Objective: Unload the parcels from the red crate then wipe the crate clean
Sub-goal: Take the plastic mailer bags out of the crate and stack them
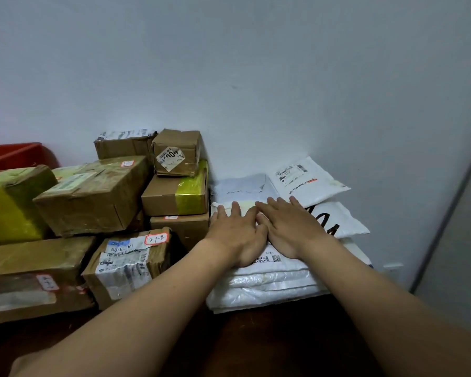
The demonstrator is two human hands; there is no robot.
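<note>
Head cam: both hands are lying flat, palms down, on top of the white mailer stack [267,278] at centre-right of frame. Left hand [235,235] and right hand [291,229] are touching side by side, fingers spread and extended, gripping nothing. Red crate [14,155] is sitting at the far left edge, mostly blocked by boxes; contents not visible. Cardboard boxes [93,194], about nine, are crowding the left half, packed tight against the stack. Two more white mailers [307,183] are lying behind the hands by the wall. Dark table [256,336] is showing open room along the bottom of frame.
</note>
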